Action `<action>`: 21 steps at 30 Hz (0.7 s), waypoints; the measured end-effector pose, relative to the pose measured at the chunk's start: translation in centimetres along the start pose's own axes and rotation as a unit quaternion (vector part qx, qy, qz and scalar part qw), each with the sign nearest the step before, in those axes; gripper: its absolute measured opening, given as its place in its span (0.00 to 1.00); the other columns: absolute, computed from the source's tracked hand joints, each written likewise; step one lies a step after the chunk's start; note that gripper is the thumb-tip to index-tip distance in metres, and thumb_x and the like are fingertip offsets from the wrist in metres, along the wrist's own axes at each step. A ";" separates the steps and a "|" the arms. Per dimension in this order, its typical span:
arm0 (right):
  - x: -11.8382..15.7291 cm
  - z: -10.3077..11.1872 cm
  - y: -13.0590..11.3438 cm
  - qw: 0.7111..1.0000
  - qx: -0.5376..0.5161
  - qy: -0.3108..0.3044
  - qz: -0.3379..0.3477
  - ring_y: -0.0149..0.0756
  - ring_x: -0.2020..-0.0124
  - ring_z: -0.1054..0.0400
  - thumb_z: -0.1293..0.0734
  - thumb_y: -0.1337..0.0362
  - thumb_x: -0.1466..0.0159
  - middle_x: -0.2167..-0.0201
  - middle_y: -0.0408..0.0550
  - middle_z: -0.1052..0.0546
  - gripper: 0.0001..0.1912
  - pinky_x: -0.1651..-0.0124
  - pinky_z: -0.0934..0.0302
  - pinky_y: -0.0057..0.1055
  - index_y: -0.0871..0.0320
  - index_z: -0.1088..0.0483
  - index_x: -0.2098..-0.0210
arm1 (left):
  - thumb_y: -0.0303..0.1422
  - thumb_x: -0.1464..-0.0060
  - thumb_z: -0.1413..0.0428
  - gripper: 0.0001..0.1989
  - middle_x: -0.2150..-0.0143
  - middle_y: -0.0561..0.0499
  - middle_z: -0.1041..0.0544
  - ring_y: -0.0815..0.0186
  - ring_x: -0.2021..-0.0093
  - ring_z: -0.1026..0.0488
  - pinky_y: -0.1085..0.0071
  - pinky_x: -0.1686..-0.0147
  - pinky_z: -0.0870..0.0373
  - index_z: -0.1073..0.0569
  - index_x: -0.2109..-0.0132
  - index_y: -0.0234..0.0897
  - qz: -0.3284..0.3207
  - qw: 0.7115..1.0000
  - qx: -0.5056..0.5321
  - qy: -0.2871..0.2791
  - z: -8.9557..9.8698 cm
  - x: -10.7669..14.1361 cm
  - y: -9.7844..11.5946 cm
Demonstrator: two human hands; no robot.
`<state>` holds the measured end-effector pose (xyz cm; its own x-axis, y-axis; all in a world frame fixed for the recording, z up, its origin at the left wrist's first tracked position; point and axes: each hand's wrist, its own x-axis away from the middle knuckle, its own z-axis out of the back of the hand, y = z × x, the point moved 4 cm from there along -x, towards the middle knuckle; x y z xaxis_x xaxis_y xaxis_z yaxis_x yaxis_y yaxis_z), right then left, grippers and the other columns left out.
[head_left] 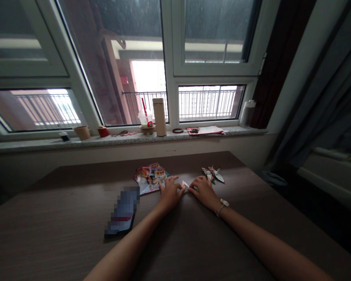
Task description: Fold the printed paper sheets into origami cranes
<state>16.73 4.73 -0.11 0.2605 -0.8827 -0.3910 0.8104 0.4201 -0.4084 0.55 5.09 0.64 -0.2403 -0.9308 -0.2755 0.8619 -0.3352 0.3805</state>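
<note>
A small folded piece of paper [185, 185], pale with coloured print, is held low over the brown table between my two hands. My left hand [171, 192] pinches its left side between thumb and finger. From the other side, my right hand [204, 190] grips the lower right corner with its fingertips. Just beyond my left hand lies a pile of colourful printed paper sheets [148, 180]. Several folded paper cranes [215, 174] rest behind my right hand, which wears a thin bracelet [221, 207] at the wrist.
A phone [123, 212] with a blurred screen lies left of my left forearm. Along the windowsill [175, 137] stand a tan thermos [159, 117], a plastic drink cup [146, 118], a paper cup [82, 133], scissors [194, 130] and a white bottle [248, 113].
</note>
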 end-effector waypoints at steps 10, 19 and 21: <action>-0.7 0.0 -0.3 0.999 0.014 -0.013 -0.033 0.48 0.45 0.42 0.34 0.57 0.34 0.58 0.49 0.24 0.11 0.38 0.59 0.54 0.54 0.22 0.66 | 0.37 0.44 0.41 0.06 0.31 0.49 0.39 0.47 0.32 0.47 0.26 0.41 0.60 0.22 0.59 0.47 0.041 0.999 -0.005 0.001 0.5 0.1 0.0; -0.8 -0.2 -0.3 0.997 -0.005 -0.040 -0.066 0.50 0.42 0.44 0.34 0.56 0.35 0.54 0.50 0.25 0.11 0.37 0.68 0.61 0.56 0.24 0.67 | 0.38 0.44 0.41 0.05 0.31 0.58 0.40 0.46 0.31 0.48 0.24 0.41 0.68 0.21 0.64 0.48 0.039 0.999 -0.014 -0.003 0.5 -0.1 0.1; -0.7 -0.4 -0.2 0.997 -0.004 -0.032 -0.068 0.50 0.42 0.44 0.34 0.55 0.35 0.55 0.50 0.25 0.12 0.36 0.69 0.62 0.56 0.24 0.67 | 0.38 0.44 0.42 0.05 0.31 0.58 0.40 0.46 0.31 0.48 0.24 0.41 0.67 0.21 0.63 0.48 0.041 0.999 -0.015 -0.006 0.5 -0.1 0.1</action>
<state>16.15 5.37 -0.03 0.1821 -0.9431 -0.2784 0.8361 0.2975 -0.4609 0.41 5.08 1.09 -0.1730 -0.9570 -0.2331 0.8918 -0.2526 0.3753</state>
